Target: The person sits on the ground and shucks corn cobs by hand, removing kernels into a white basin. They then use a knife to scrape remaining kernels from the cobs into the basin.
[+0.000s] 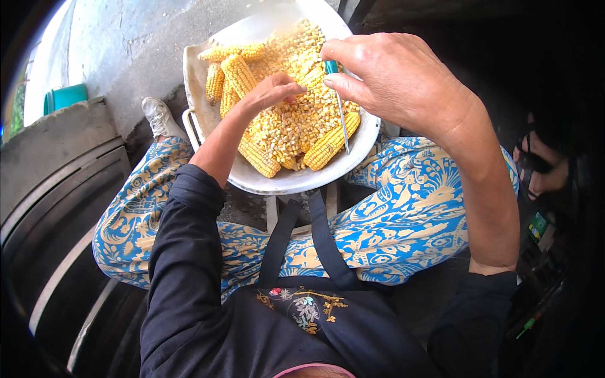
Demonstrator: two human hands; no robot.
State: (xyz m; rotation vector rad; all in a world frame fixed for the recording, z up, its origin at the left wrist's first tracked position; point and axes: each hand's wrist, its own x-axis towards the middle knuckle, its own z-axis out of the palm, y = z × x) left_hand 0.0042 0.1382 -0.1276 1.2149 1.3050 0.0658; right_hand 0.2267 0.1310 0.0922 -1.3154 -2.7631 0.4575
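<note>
My right hand [392, 78] grips the teal handle of a screwdriver [342, 118] between thumb and fingers, its thin metal shaft slanting down over the basin. Below me stands a wide white basin [302, 184] filled with loose yellow corn kernels [293, 127]. My left hand [276, 90] reaches over the kernels with bent fingers, close to a partly covered cob [312, 78]; whether it holds anything is hidden. Whole cobs [238, 75] lie piled at the basin's left side. Another full cob [331, 144] rests at the near right, beneath the screwdriver's tip.
My knees in patterned trousers [416, 203] flank the basin. A teal container [68, 98] stands at the left behind a low concrete wall [61, 125]. At the right are a person's sandalled feet [539, 163]. Dark straps [326, 236] hang before my waist.
</note>
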